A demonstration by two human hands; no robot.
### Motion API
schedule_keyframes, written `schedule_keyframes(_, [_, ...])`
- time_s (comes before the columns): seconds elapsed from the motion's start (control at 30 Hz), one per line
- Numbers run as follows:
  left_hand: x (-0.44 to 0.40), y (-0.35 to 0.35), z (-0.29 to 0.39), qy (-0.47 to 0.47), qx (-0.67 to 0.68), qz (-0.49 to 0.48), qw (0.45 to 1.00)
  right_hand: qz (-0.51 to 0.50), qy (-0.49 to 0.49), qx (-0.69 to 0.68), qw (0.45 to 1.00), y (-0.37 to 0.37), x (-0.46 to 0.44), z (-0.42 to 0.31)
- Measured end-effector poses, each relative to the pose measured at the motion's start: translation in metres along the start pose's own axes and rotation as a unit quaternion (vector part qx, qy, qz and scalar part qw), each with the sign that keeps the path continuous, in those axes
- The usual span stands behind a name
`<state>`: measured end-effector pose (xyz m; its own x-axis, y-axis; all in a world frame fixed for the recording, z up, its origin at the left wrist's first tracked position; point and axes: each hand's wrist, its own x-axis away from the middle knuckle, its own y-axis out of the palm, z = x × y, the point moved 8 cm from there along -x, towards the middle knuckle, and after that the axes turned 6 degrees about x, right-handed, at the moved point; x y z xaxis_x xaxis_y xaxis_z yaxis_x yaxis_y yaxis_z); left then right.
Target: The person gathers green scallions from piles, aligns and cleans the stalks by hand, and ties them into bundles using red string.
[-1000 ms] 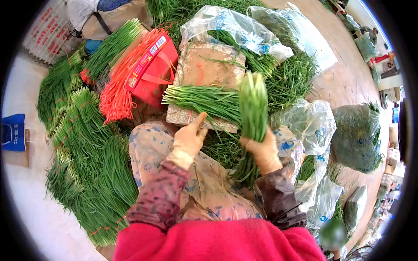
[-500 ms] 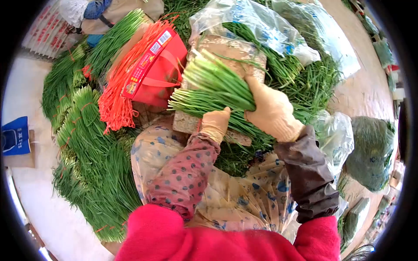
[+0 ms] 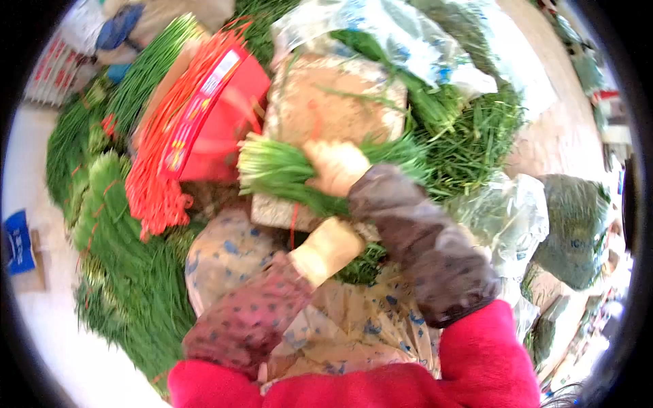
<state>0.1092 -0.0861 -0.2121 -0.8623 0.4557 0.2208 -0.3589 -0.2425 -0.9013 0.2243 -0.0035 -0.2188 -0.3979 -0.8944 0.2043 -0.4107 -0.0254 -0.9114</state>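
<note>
A thick bundle of garlic chives (image 3: 272,170) lies across a worn, dirt-stained block (image 3: 333,81), with its pale cut ends to the left. My gloved right hand (image 3: 338,168) is closed over the bundle from above, pressing it to the block. A red tie strip (image 3: 294,224) crosses the block under the bundle and shows on both sides. My gloved left hand (image 3: 328,250) is at the block's near edge, just below the bundle and close to the strip's lower end. Its fingers are blurred and partly hidden, so its grip is unclear.
A red box (image 3: 224,126) draped with many red strips (image 3: 153,177) stands left of the block. Tied chive bundles (image 3: 129,251) are piled further left. Loose chives (image 3: 469,129) and clear plastic bags (image 3: 401,34) lie behind and right. A filled bag (image 3: 571,231) sits far right.
My right hand has brought the raised chives down onto the block and moved left. My left hand has left the chives and shifted toward me. A red strip now shows beneath the bundle.
</note>
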Motion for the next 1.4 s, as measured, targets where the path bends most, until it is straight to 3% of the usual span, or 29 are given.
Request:
schedule_keyframes(0.03, [0.005, -0.01, -0.01, -0.021, -0.023, -0.027, 0.999, 0.008, 0.016, 0.0, 1.0, 0.012, 0.001, 0.005])
schedule_keyframes(0.1, [0.019, -0.046, -0.048, -0.108, 0.017, 0.015, 0.994, 0.014, 0.032, -0.012, 0.999, 0.019, 0.002, 0.006])
schedule_keyframes(0.17, [0.028, -0.074, -0.075, -0.103, -0.054, 0.159, 0.98, -0.011, 0.059, -0.051, 0.997, 0.018, -0.002, 0.009])
schedule_keyframes(0.23, [0.017, -0.062, -0.107, -0.129, -0.12, 0.134, 0.975, -0.051, 0.063, 0.027, 0.996, 0.033, -0.006, 0.01])
schedule_keyframes(0.27, [0.01, -0.042, -0.129, -0.156, -0.17, 0.093, 0.969, -0.117, 0.058, 0.034, 0.991, 0.028, -0.002, 0.007])
schedule_keyframes(0.3, [0.005, -0.023, -0.15, -0.191, -0.105, 0.057, 0.974, -0.129, 0.077, 0.041, 0.988, 0.033, -0.004, 0.01])
schedule_keyframes(0.37, [0.001, -0.021, -0.156, -0.247, -0.028, 0.018, 0.968, -0.028, 0.063, -0.011, 0.998, 0.017, 0.009, 0.017])
schedule_keyframes(0.5, [0.001, 0.004, -0.17, -0.233, -0.115, -0.001, 0.966, -0.067, 0.026, -0.098, 0.993, 0.007, 0.051, 0.057])
schedule_keyframes(0.53, [-0.001, 0.0, -0.168, -0.231, -0.118, 0.0, 0.966, -0.14, 0.074, -0.123, 0.98, -0.001, 0.06, 0.072])
schedule_keyframes(0.57, [-0.003, -0.004, -0.166, -0.241, -0.104, -0.009, 0.965, -0.126, 0.132, -0.192, 0.964, -0.016, 0.071, 0.095])
schedule_keyframes(0.6, [-0.004, -0.006, -0.164, -0.253, -0.088, -0.017, 0.963, 0.001, 0.222, -0.253, 0.942, -0.045, 0.085, 0.125])
schedule_keyframes(0.63, [-0.003, -0.005, -0.164, -0.251, -0.089, -0.015, 0.964, 0.178, 0.263, -0.215, 0.923, -0.057, 0.097, 0.163])
schedule_keyframes(0.67, [-0.003, -0.004, -0.165, -0.25, -0.098, -0.02, 0.963, 0.216, 0.299, -0.148, 0.918, -0.083, 0.112, 0.18])
schedule_keyframes(0.7, [-0.004, -0.004, -0.166, -0.246, -0.109, -0.027, 0.963, 0.152, 0.382, -0.008, 0.912, -0.084, 0.117, 0.207])
schedule_keyframes(0.9, [-0.008, -0.007, -0.161, -0.244, -0.104, -0.049, 0.963, -0.008, 0.42, 0.208, 0.883, -0.05, 0.085, 0.262])
schedule_keyframes(1.03, [-0.001, 0.005, -0.168, -0.236, -0.146, -0.049, 0.959, -0.094, 0.483, 0.157, 0.856, -0.035, 0.063, 0.28])
schedule_keyframes(1.1, [-0.001, 0.007, -0.169, -0.222, -0.166, -0.03, 0.96, -0.018, 0.494, 0.211, 0.843, -0.008, 0.053, 0.304])
schedule_keyframes(1.17, [-0.005, 0.001, -0.164, -0.222, -0.126, -0.023, 0.967, 0.014, 0.45, 0.198, 0.87, -0.001, 0.048, 0.318])
schedule_keyframes(1.23, [-0.003, 0.006, -0.166, -0.213, -0.23, -0.036, 0.949, 0.006, 0.44, 0.189, 0.878, -0.005, 0.052, 0.319])
schedule_keyframes(1.3, [-0.003, 0.003, -0.164, -0.23, -0.21, -0.072, 0.948, -0.134, 0.428, 0.117, 0.886, -0.03, 0.054, 0.309])
schedule_keyframes(1.37, [-0.01, -0.011, -0.158, -0.258, -0.179, -0.166, 0.935, -0.08, 0.42, 0.051, 0.902, -0.05, 0.054, 0.316])
schedule_keyframes(1.4, [-0.012, -0.021, -0.152, -0.28, -0.139, -0.238, 0.919, -0.104, 0.414, -0.002, 0.904, -0.052, 0.052, 0.325])
